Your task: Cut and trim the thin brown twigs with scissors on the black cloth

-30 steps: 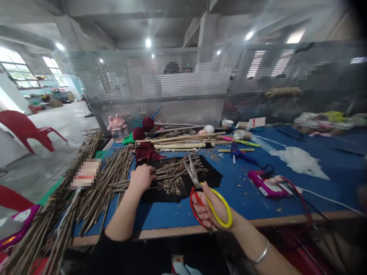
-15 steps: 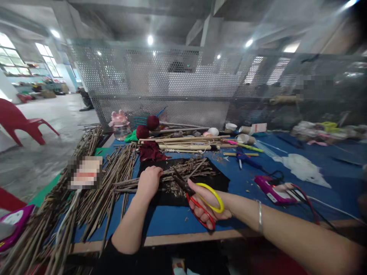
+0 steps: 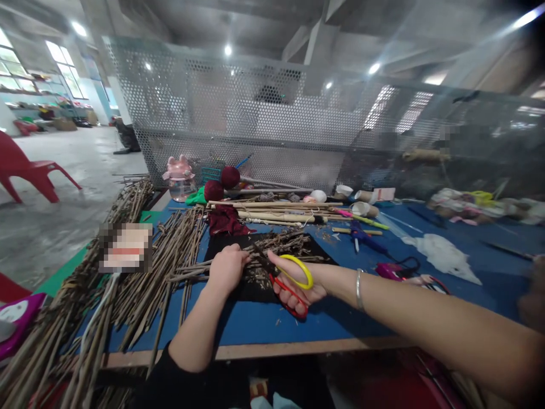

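My left hand [image 3: 227, 268] is closed over a bundle of thin brown twigs [image 3: 272, 250] lying on a black cloth [image 3: 255, 287] on the blue table [image 3: 340, 318]. My right hand [image 3: 298, 281] grips scissors with a yellow and a red handle [image 3: 293, 284], its blades pointing left at the twigs just beside my left hand. A silver bangle [image 3: 359, 288] sits on my right wrist.
A big heap of long twigs [image 3: 140, 272] covers the table's left end. Behind the cloth lie dark red fabric [image 3: 225, 220], wooden sticks [image 3: 276, 211], a pink jar [image 3: 179, 177] and paper cups. A pink tool with cables [image 3: 400, 274] and a white plastic bag [image 3: 443, 255] lie right. A perforated metal screen [image 3: 255, 125] stands behind.
My right hand has carried the scissors forward and left, from near the table's front edge to the twigs beside my left hand. My left hand stays on the bundle.
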Action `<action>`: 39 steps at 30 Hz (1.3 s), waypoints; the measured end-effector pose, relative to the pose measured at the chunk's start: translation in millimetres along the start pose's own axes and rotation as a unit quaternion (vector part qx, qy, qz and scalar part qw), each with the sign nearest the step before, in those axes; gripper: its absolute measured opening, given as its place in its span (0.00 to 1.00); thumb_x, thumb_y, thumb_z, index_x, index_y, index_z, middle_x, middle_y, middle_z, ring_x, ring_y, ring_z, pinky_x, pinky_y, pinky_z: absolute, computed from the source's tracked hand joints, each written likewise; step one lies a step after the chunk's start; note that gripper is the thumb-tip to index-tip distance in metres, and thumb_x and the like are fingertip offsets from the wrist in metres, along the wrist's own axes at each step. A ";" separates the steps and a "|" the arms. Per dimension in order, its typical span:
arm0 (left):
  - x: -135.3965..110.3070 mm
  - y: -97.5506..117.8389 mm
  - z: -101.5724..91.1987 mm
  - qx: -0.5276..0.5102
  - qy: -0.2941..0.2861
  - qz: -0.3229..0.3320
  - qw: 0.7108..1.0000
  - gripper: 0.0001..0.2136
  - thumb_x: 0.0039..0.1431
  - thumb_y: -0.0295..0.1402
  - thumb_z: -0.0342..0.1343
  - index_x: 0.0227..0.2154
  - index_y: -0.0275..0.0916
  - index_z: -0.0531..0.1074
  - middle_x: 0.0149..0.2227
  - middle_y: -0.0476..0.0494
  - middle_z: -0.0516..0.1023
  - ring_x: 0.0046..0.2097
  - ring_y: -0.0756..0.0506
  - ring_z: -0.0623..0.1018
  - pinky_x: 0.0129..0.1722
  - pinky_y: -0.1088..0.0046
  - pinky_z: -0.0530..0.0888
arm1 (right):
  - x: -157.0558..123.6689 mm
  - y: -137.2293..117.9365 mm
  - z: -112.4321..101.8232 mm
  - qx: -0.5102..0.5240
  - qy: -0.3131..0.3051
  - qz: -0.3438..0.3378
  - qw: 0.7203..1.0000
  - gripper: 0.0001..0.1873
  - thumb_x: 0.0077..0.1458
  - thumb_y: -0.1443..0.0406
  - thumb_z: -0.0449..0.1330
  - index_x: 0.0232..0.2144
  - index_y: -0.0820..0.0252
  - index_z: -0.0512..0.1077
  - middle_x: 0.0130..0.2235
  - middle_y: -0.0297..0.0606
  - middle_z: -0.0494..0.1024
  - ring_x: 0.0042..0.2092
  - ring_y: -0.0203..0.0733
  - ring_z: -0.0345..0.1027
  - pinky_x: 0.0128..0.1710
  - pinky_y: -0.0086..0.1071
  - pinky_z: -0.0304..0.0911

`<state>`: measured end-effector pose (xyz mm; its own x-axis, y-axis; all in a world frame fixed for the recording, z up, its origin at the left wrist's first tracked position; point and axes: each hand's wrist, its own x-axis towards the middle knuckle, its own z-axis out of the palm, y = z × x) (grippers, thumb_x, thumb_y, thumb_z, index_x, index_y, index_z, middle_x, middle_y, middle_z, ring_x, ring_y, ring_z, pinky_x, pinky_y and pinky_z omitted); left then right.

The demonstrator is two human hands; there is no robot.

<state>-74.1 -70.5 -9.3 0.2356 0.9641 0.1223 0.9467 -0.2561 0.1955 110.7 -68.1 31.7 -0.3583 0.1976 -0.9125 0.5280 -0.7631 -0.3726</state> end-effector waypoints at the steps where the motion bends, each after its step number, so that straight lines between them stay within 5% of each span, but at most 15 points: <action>1: 0.1 -0.3 0.3 0.003 0.004 0.010 1.000 0.13 0.61 0.38 0.44 0.32 0.42 0.74 0.34 0.45 0.69 0.38 0.48 0.71 0.32 0.75 0.65 | 1.0 -0.2 -0.1 0.000 0.002 0.002 1.000 0.41 0.38 0.31 0.27 0.22 0.59 0.56 0.14 0.27 0.54 0.14 0.29 0.46 0.12 0.23 0.50; 9: 1.2 -4.8 3.5 0.006 0.021 0.030 0.999 0.13 0.61 0.36 0.44 0.30 0.40 0.74 0.33 0.45 0.70 0.36 0.47 0.71 0.31 0.75 0.64 | 5.2 2.9 10.2 0.015 0.061 -0.020 0.998 0.34 0.45 0.34 0.36 0.19 0.58 0.51 0.13 0.23 0.47 0.12 0.24 0.36 0.08 0.17 0.37; 15: -0.2 -9.0 3.4 0.000 0.014 0.023 1.000 0.13 0.60 0.37 0.45 0.31 0.41 0.74 0.33 0.45 0.70 0.36 0.47 0.71 0.32 0.75 0.64 | 10.5 3.0 18.0 -0.014 0.143 -0.029 0.989 0.33 0.45 0.34 0.39 0.18 0.58 0.51 0.12 0.24 0.49 0.12 0.25 0.37 0.07 0.18 0.36; 19: -1.7 -9.5 2.2 0.012 0.015 0.031 0.999 0.13 0.60 0.36 0.45 0.30 0.41 0.74 0.33 0.45 0.70 0.36 0.47 0.71 0.31 0.75 0.64 | 8.6 -0.9 11.9 -0.024 0.084 -0.005 0.996 0.33 0.46 0.35 0.37 0.19 0.58 0.51 0.13 0.23 0.48 0.12 0.25 0.36 0.08 0.18 0.38; 24: -3.4 -7.7 0.1 0.017 0.022 0.053 0.998 0.12 0.60 0.35 0.45 0.31 0.41 0.73 0.34 0.45 0.70 0.37 0.47 0.70 0.30 0.75 0.64 | 5.6 -7.6 7.8 -0.037 0.042 0.030 0.998 0.36 0.42 0.32 0.33 0.22 0.57 0.53 0.14 0.26 0.53 0.13 0.31 0.46 0.10 0.27 0.52; 33: -0.2 -7.4 -1.2 0.004 0.001 0.041 0.999 0.13 0.61 0.36 0.44 0.32 0.41 0.73 0.35 0.44 0.69 0.39 0.48 0.70 0.33 0.75 0.65 | 12.3 4.1 10.1 0.026 0.088 -0.027 0.995 0.33 0.44 0.34 0.43 0.19 0.58 0.51 0.13 0.22 0.47 0.12 0.25 0.36 0.07 0.18 0.37; 39: -0.9 -9.8 -4.1 -0.009 -0.017 0.020 1.000 0.13 0.61 0.38 0.43 0.33 0.42 0.73 0.36 0.45 0.70 0.40 0.48 0.71 0.34 0.75 0.65 | 9.4 -5.5 0.6 0.018 0.013 0.009 1.000 0.32 0.46 0.36 0.42 0.19 0.58 0.51 0.13 0.22 0.48 0.12 0.25 0.37 0.07 0.18 0.39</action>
<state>-84.5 -69.1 -7.3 0.2811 0.9548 0.0966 0.9323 -0.2955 0.2087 103.9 -62.5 25.3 -0.3284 0.1983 -0.9235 0.5059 -0.7887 -0.3493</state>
